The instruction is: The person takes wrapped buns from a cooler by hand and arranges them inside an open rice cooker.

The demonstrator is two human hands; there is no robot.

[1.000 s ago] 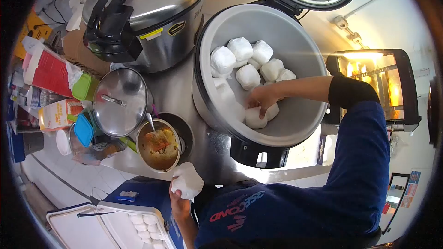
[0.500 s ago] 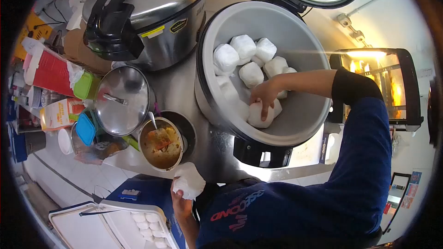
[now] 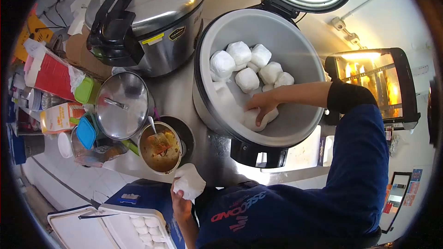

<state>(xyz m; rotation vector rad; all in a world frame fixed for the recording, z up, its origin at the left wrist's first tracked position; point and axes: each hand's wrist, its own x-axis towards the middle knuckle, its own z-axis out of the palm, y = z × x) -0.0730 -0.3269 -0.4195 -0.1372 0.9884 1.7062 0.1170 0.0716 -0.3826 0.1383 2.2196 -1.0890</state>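
Observation:
My left hand [image 3: 181, 205] is closed around a white paper-wrapped bundle [image 3: 189, 182], held below the front edge of the counter. My right hand [image 3: 264, 103] reaches down into the open rice warmer [image 3: 302, 60]. Its fingers curl over another white wrapped bundle [image 3: 253, 121] near the pot's front wall; the fingertips are partly hidden. Several similar bundles lie around it in the grey pot, among them one wrapped bundle [image 3: 247, 80] just beyond my right hand. Others are stacked along the pot's left side.
A closed steel rice warmer [image 3: 168, 48] stands at the back left. Nearer are a lidded pot [image 3: 121, 117] and a small pot of sauce [image 3: 174, 159] with a spatula. An open cooler [image 3: 108, 210] holding white bundles sits below left. A lit glass cabinet [image 3: 404, 83] is at right.
The view has shifted slightly. My right hand has moved a little left across the bundle in the pot, its fingers lower between the bundles. My left hand keeps hold of its bundle.

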